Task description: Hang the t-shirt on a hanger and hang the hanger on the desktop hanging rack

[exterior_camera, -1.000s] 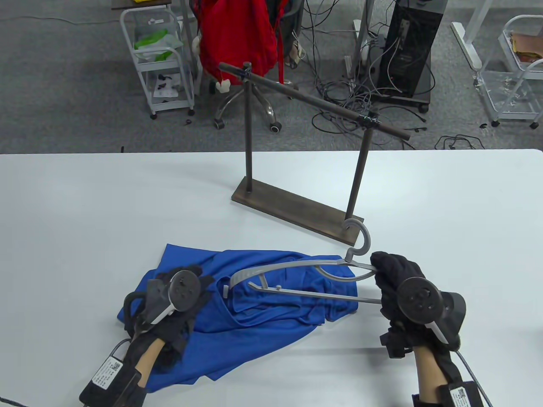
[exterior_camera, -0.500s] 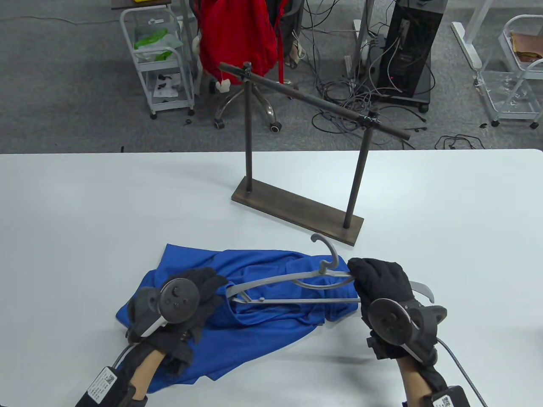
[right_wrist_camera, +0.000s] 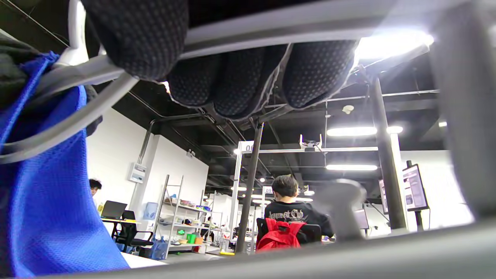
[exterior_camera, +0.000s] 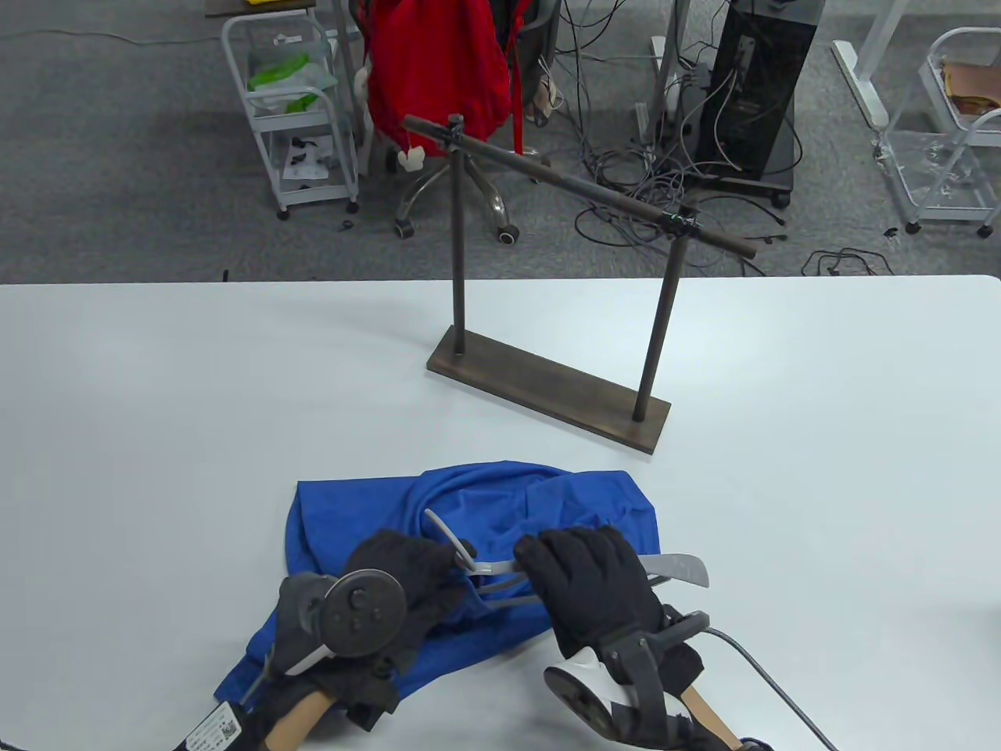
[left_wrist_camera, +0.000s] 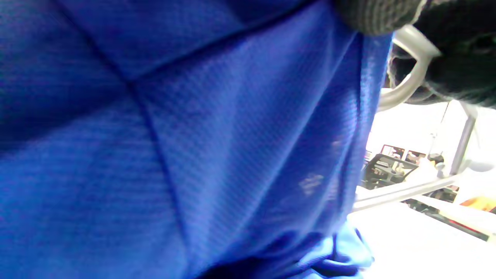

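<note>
1. Moving leftward since earlier, the hanger [exterior_camera: 500, 567] now has one end inside the t-shirt [exterior_camera: 485, 501], in front of the rack [exterior_camera: 547, 383].
2. Right hand [exterior_camera: 590, 583] grip is clamped around the hanger.
3. Left hand [exterior_camera: 399, 575] grip pinches t-shirt fabric.

White table [exterior_camera: 156, 391], blue t-shirt [exterior_camera: 547, 501] near front edge, dark rack [exterior_camera: 547, 387] behind
</note>
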{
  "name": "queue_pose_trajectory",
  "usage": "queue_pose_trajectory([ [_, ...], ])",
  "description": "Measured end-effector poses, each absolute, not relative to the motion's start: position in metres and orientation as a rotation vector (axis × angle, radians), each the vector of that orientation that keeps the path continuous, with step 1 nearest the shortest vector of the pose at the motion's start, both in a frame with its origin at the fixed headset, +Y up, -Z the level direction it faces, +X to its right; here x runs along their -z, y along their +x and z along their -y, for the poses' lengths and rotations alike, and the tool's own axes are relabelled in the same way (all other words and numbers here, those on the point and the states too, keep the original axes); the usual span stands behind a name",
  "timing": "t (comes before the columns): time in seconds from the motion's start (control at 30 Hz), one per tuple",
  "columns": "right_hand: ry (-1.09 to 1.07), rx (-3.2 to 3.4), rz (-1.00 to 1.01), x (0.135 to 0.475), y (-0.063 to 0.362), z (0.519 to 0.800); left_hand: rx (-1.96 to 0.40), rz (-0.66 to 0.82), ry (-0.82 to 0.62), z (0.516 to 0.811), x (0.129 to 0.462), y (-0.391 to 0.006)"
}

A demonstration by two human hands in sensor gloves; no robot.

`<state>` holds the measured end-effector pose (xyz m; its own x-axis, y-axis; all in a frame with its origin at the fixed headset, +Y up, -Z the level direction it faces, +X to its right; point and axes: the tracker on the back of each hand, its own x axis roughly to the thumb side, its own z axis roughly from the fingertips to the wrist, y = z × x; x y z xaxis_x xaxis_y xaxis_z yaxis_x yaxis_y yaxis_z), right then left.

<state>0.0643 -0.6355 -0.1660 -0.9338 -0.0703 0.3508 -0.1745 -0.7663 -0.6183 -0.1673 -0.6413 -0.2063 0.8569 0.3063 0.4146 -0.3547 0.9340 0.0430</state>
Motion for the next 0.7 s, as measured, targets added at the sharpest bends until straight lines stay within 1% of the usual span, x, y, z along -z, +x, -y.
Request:
queue_pose_trajectory([
  [0.07,0.552,-2.843,1.043,0.167,0.065,0.636,-0.34,0.403,0.135,0.64,0.206,-0.168],
  [0.13,0.577,-2.858,1.098,0.164,0.064,0.637,-0.349,0.385,0.154,0.637,0.207,-0.17],
  [0.2,0.624,-2.866,1.194,0.159,0.061,0.637,-0.346,0.355,0.195,0.636,0.207,-0.173],
  [0.3,0.671,-2.881,1.413,0.149,0.054,0.636,-0.37,0.312,0.23,0.634,0.208,-0.178],
  [0.33,0.727,-2.865,1.476,0.146,0.051,0.636,-0.388,0.298,0.24,0.632,0.208,-0.18],
  [0.4,0.812,-2.84,1.495,0.142,0.047,0.638,-0.399,0.282,0.281,0.627,0.207,-0.184],
  [0.47,0.883,-2.848,1.407,0.143,0.044,0.642,-0.403,0.276,0.323,0.622,0.205,-0.189],
  [0.53,0.879,-2.889,1.3,0.149,0.043,0.647,-0.412,0.272,0.358,0.617,0.203,-0.193],
  [0.6,0.865,-2.977,1.12,0.159,0.043,0.653,-0.437,0.273,0.382,0.611,0.201,-0.197],
  [0.7,0.843,-3.057,0.931,0.169,0.043,0.661,-0.464,0.277,0.399,0.606,0.198,-0.199],
])
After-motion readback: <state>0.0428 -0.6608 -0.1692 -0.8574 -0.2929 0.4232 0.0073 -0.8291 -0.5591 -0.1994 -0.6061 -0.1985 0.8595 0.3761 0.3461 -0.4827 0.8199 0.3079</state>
